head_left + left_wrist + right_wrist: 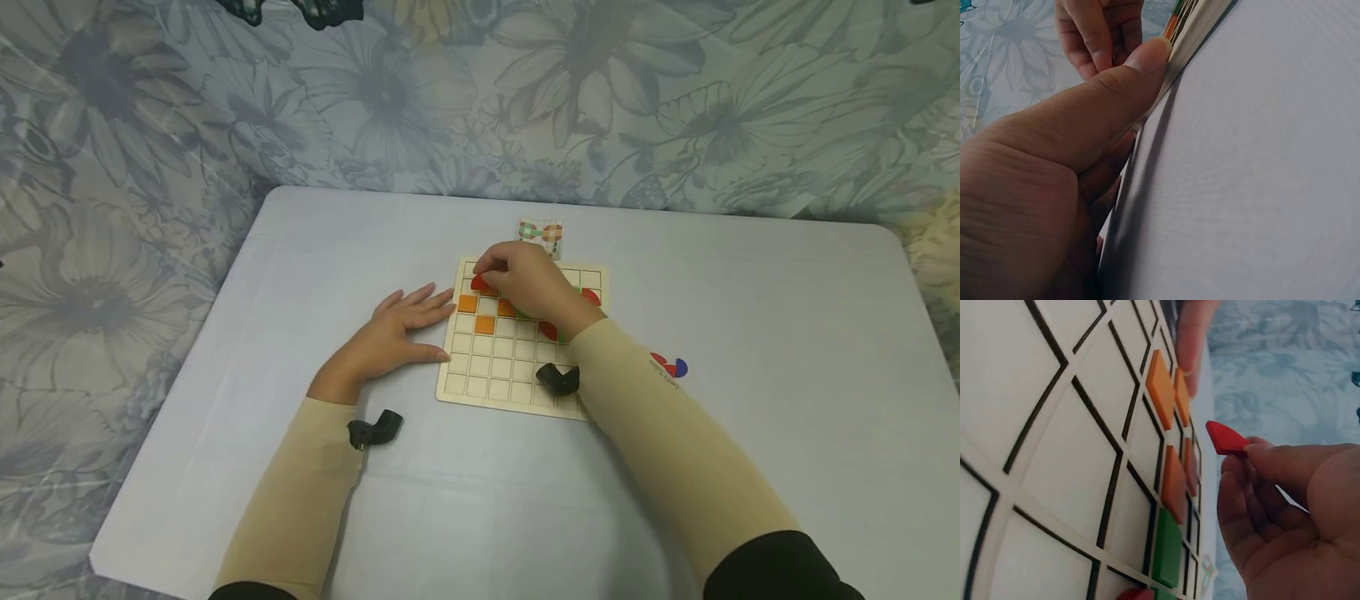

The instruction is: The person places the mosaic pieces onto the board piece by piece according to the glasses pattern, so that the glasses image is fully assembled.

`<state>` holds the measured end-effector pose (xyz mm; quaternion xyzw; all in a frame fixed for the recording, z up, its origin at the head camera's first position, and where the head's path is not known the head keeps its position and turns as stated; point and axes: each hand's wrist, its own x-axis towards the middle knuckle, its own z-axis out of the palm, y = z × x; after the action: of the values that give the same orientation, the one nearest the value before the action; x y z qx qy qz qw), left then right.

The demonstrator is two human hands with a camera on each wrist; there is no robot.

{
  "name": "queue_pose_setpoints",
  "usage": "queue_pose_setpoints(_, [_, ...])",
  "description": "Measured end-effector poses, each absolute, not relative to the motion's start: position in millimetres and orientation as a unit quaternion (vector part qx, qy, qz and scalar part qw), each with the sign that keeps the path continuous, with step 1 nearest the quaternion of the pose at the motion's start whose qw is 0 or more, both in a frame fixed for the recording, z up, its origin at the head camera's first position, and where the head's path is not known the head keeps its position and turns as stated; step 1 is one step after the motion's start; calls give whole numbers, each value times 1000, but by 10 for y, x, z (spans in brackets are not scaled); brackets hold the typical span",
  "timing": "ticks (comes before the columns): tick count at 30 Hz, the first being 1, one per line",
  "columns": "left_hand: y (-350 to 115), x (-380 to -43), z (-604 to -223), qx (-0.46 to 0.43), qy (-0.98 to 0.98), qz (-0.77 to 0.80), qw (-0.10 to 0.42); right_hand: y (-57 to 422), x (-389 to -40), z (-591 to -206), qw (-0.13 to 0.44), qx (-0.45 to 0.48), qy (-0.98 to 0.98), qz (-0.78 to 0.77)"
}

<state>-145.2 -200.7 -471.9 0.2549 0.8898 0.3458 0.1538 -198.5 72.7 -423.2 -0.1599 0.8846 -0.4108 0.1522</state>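
My right hand (534,279) pinches a red quarter-round piece (1225,439) between thumb and fingertips, just over the upper left part of a wooden grid board (478,367). On that board, orange square tiles (1160,389) sit in cells at the upper left, and a green tile (1167,547) lies farther right. More red pieces (591,297) lie on its right half, partly hidden by my right hand and forearm. My left hand (397,333) rests spread on the table, its thumb tip and fingertips at the board's left edge.
A small pattern card (542,235) with a coloured grid lies behind the board. To the right, beside my right sleeve, are several loose red pieces and a blue piece (681,367). The white table (300,250) ends at a flowered cloth backdrop (450,108).
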Motion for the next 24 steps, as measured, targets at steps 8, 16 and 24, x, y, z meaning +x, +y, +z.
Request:
queue_pose_setpoints(8, [-2012, -1456, -4723, 256, 890, 345, 155, 605, -2077, -4323, 157, -172, 899, -371])
queue_pose_setpoints(16, [-2019, -1462, -4725, 259, 889, 347, 153, 582, -2095, -4346, 155, -182, 897, -372])
queue_pose_setpoints(24, [-2022, -1456, -4720, 263, 885, 353, 151, 616, -2094, -4360, 184, -202, 886, -375])
